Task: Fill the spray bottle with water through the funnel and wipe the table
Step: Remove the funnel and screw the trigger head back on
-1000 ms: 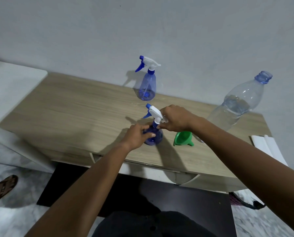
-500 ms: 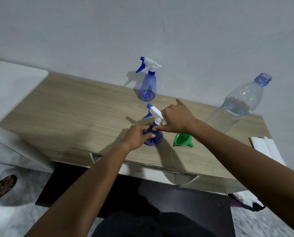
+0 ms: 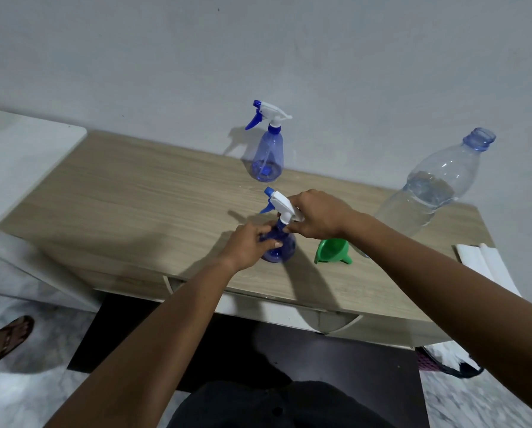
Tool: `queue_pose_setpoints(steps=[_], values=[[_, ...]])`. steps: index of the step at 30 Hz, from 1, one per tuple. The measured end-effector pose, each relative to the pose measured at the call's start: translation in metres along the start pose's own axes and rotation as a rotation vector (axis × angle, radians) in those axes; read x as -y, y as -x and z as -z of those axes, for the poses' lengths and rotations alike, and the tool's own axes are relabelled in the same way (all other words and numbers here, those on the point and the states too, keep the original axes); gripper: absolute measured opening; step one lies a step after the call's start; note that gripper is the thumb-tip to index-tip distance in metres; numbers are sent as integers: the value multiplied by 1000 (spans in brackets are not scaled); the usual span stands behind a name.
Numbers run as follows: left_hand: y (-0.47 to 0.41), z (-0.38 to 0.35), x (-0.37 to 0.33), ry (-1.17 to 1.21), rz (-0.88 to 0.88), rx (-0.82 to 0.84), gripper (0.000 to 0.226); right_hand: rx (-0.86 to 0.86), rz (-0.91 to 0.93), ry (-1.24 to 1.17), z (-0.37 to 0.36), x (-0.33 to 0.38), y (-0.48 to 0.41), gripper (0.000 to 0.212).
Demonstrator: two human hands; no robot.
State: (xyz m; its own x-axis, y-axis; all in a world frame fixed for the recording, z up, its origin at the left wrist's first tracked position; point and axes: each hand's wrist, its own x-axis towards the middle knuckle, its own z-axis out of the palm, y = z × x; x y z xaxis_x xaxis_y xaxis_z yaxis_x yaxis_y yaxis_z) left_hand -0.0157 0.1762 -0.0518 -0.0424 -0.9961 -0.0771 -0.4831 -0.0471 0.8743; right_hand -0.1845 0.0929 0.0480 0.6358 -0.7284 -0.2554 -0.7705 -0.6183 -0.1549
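1. Near spray bottle (image 3: 281, 247) – blue body, white trigger head (image 3: 282, 206) with blue nozzle – stands upright on the wooden table (image 3: 135, 205), near its front edge, about mid-width.
2. Left hand (image 3: 249, 245): fingers curled round the blue body, gripping it from the left side.
3. Right hand (image 3: 318, 216): fingers closed on the neck just under the trigger head, pinching it. Whether the head is loose or seated on the bottle, I cannot tell.
4. Green funnel (image 3: 332, 251) rests on the table just right of the bottle, not touching it; the right forearm passes over it.
5. Water bottle (image 3: 434, 186) – clear, uncapped, partly filled – stands at the table's right rear.
6. Second spray bottle (image 3: 267, 149) stands upright at the back by the wall, well apart from the hands.
7. White folded sheet (image 3: 487, 267) lies at the table's right end.
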Motion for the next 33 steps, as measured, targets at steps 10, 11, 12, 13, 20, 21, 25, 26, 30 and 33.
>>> queue_pose_setpoints(steps=[10, 11, 12, 13, 20, 21, 25, 26, 30, 33], values=[[1, 2, -2, -15, 22, -6, 16, -118, 21, 194, 1, 14, 8, 44], [1, 1, -2, -24, 27, -9, 13, -136, 18, 225, -1, 16, 8, 45], [0, 1, -1, -36, 29, -14, 10, -147, 7, 248, -2, 16, 7, 47], [0, 1, -1, -41, 28, -16, 9, -147, -8, 264, -4, 15, 5, 49], [0, 1, -1, -12, 0, 17, 15, -67, 3, 148, -1, 7, 8, 61], [-1, 1, 0, 4, -1, 16, 19, -41, -5, 77, -1, 5, 7, 60], [-3, -1, 4, 33, 7, 9, 22, -30, -40, -59, -2, 0, 2, 49], [-3, -1, 4, 31, 7, 9, 21, -35, -45, -47, -1, 1, 2, 47], [-3, -1, 5, 28, 22, 6, 19, -110, 0, 145, 1, 11, 8, 39], [-3, -1, 5, 25, 20, -2, 17, -134, -12, 247, 1, 15, 9, 45]])
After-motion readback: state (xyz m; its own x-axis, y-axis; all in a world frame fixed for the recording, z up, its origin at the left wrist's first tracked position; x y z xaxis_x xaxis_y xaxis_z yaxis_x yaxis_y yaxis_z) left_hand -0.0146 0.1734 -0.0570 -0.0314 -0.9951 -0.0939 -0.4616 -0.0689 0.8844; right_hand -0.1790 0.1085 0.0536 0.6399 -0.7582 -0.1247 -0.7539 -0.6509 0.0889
